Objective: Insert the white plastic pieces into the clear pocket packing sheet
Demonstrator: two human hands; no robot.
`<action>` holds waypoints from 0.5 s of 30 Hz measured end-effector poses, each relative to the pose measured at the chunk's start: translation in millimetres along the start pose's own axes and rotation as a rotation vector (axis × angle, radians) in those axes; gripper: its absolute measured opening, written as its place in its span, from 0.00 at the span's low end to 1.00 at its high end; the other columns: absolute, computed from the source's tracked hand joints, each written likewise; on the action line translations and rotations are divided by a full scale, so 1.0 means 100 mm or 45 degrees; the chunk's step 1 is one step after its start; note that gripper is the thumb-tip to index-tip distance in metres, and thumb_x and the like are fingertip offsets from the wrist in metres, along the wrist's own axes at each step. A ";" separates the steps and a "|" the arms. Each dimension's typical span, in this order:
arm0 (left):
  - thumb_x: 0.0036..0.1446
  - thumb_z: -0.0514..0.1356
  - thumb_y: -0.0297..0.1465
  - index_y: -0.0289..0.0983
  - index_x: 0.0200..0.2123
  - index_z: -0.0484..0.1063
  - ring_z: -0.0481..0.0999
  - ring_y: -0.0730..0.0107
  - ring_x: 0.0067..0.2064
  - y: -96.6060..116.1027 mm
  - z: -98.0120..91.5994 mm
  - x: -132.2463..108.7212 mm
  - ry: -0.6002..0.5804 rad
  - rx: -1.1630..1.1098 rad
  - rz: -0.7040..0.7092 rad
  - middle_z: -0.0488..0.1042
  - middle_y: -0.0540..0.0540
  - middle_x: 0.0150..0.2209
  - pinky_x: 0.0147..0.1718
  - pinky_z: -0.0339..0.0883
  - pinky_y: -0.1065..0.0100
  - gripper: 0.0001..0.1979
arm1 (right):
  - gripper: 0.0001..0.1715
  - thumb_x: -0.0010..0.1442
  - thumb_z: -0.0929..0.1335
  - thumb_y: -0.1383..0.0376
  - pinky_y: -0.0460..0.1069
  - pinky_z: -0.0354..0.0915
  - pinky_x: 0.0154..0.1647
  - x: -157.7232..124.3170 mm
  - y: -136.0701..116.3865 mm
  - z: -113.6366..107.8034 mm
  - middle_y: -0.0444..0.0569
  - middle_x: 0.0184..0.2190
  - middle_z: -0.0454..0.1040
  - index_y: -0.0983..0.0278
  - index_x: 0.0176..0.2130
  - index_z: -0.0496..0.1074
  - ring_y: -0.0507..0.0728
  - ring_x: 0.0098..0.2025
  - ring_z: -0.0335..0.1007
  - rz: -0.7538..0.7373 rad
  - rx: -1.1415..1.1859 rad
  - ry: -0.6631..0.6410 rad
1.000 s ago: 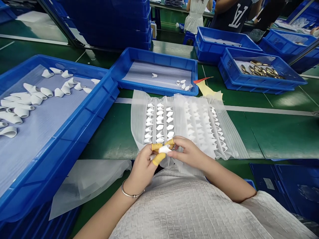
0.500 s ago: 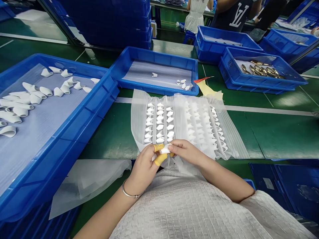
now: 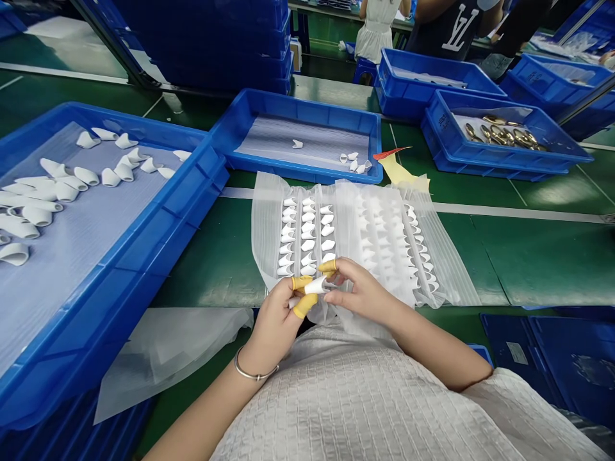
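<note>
Yellow covers sit on some fingertips of both hands. Between thumb and finger, my left hand [image 3: 281, 310] pinches a white curved piece [image 3: 316, 285]. My right hand [image 3: 358, 288] is at the right end of that piece, its thumb and index finger apart; whether it touches the piece is hard to tell. Just beyond the hands lies a translucent film sheet [image 3: 266, 224] with rows of similar white pieces [image 3: 308, 227], some under a cloudy layer. At the left, a large blue tray [image 3: 177, 198] holds many loose white pieces [image 3: 62, 182].
Behind the sheet stands a blue tray [image 3: 302, 105] with several small white pieces. A yellow and red scrap [image 3: 396, 169] lies beside it. Blue bins at the back right include one with gold spoon-like items [image 3: 509, 137]. People are in the background.
The fingers of my right hand have spread apart from their pinch on the white piece, with the index finger raised. My left hand has shifted slightly left, still holding the piece.
</note>
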State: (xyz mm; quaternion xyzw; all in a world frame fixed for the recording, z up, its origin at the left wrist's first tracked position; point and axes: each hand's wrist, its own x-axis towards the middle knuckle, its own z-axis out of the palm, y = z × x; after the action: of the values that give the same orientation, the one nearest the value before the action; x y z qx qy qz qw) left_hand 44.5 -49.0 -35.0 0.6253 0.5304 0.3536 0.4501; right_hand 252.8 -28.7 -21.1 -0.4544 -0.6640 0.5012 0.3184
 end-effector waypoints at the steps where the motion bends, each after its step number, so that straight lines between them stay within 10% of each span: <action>1: 0.62 0.61 0.40 0.38 0.43 0.74 0.75 0.66 0.33 0.01 0.00 0.00 0.013 0.052 0.040 0.76 0.48 0.33 0.34 0.69 0.65 0.13 | 0.25 0.61 0.70 0.44 0.53 0.67 0.43 0.01 0.01 0.01 0.49 0.38 0.72 0.62 0.43 0.73 0.58 0.41 0.69 0.091 0.133 -0.020; 7: 0.62 0.62 0.40 0.39 0.42 0.76 0.74 0.65 0.33 0.02 -0.01 0.02 -0.024 0.123 0.109 0.76 0.49 0.33 0.34 0.70 0.65 0.12 | 0.28 0.60 0.70 0.42 0.50 0.63 0.37 0.05 0.00 0.05 0.44 0.27 0.69 0.64 0.29 0.71 0.53 0.31 0.65 0.388 0.507 -0.139; 15: 0.58 0.64 0.37 0.38 0.44 0.75 0.74 0.67 0.33 -0.02 0.01 0.03 -0.024 -0.039 -0.038 0.75 0.48 0.34 0.33 0.68 0.66 0.12 | 0.14 0.57 0.75 0.57 0.51 0.63 0.40 0.01 -0.05 0.01 0.46 0.37 0.73 0.62 0.40 0.73 0.55 0.38 0.67 0.179 0.300 -0.038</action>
State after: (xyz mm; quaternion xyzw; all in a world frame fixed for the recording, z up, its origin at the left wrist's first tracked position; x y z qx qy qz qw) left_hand 45.5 -46.5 -37.7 0.6136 0.5299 0.3492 0.4699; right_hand 250.4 -28.5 -16.6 -0.4518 -0.5716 0.6035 0.3239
